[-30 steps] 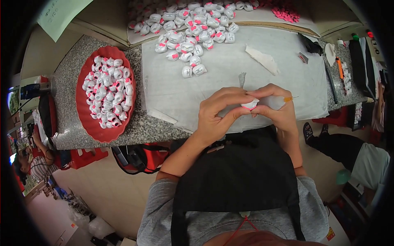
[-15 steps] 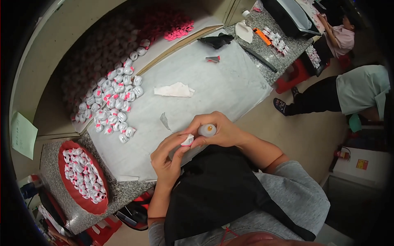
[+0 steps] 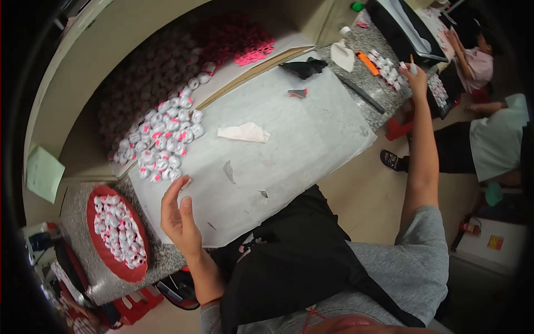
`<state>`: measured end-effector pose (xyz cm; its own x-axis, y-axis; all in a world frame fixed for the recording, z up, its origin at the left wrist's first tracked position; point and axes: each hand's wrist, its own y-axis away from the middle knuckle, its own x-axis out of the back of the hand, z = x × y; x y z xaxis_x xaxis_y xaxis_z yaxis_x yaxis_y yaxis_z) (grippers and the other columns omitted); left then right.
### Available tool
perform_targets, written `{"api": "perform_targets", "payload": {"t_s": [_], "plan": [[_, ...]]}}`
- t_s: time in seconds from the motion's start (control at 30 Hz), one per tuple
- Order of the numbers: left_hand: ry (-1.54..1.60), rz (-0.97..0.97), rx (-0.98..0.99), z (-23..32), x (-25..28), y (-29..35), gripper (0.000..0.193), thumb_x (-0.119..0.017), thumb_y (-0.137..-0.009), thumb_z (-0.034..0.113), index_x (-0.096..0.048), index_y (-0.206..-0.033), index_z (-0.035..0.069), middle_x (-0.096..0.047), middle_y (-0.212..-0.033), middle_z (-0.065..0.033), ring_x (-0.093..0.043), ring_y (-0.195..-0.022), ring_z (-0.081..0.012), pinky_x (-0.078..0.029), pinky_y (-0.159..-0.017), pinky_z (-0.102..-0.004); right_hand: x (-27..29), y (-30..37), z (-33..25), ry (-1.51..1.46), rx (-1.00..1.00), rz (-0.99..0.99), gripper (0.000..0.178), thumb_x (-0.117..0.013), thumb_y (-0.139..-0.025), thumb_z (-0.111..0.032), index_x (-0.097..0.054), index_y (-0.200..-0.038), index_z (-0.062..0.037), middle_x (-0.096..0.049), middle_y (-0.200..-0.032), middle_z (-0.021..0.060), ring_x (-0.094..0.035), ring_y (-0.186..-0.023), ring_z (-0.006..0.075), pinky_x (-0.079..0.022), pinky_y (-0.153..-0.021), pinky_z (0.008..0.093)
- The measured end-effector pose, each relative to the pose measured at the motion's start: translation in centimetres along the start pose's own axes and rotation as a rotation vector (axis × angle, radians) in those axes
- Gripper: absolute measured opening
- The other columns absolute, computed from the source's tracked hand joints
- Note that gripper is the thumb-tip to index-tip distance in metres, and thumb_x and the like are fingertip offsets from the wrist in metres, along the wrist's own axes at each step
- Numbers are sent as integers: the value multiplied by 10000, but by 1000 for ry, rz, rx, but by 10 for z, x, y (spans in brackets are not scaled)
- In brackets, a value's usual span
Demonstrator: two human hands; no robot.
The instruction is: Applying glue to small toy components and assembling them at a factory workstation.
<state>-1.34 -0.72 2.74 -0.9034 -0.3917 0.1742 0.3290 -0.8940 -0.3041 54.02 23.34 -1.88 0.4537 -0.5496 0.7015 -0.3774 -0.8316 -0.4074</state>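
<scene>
My right hand is stretched out to the far right and closed round a small white squeeze bottle with a thin orange tip. A small white piece shows at its fingertips, above a cluster of white-and-pink pieces. My left hand is open over the left part of the white paper sheet, thumb and fingers apart. Its fingertips reach the near edge of a heap of small rounded white pieces with pink parts. A tiny pale spot at those fingertips is too small to name.
A red oval tray of similar pieces stands at left. On the paper lie a white scrap, a grey-red clip-like item and black cloth. An orange cutter and dark bar lie right. Two people are beyond.
My hands have parted from the middle. The right has gone far right with the bottle and a white piece; the left has moved left to the heap and opened.
</scene>
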Motion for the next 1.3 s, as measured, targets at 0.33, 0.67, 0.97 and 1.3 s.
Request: {"api": "perform_targets", "payload": {"t_s": [0.33,0.67,0.97,1.3], "plan": [[-476,68,-32,-13,43,-15,179,-557,-675,-9,-588,-842,46,-569,-794,-74,-521,-734,-195,-395,-641,-279,18,-42,74,-120,137,-162,331,-567,-727,-126,-520,-1040,-28,-519,-763,3,-455,-678,75,-372,-629,199],[-916,-100,-345,-40,17,-14,216,-595,-592,25,-585,-802,70,-489,-783,-66,-490,-737,-207,-403,-610,-298,-16,198,-220,-669,96,-475,369,-504,-725,-72,-380,-1070,-26,-444,-965,61,-404,-654,67,-314,-438,162],[-533,56,-309,-34,12,-9,250,-588,-577,-27,-567,-813,52,-491,-773,-52,-486,-752,-210,-397,-632,-303,-33,275,-303,-1124,-23,-962,306,-435,-678,-19,-347,-971,-35,-383,-1045,134,-467,-748,170,-428,-482,237],[-788,-57,-390,-36,4,-5,257,-630,-566,53,-561,-813,77,-516,-753,-30,-475,-781,-178,-353,-709,-321,-45,291,-316,-1102,-36,-1038,303,-478,-710,-49,-382,-996,-17,-400,-1042,128,-478,-783,194,-450,-547,269]]}}
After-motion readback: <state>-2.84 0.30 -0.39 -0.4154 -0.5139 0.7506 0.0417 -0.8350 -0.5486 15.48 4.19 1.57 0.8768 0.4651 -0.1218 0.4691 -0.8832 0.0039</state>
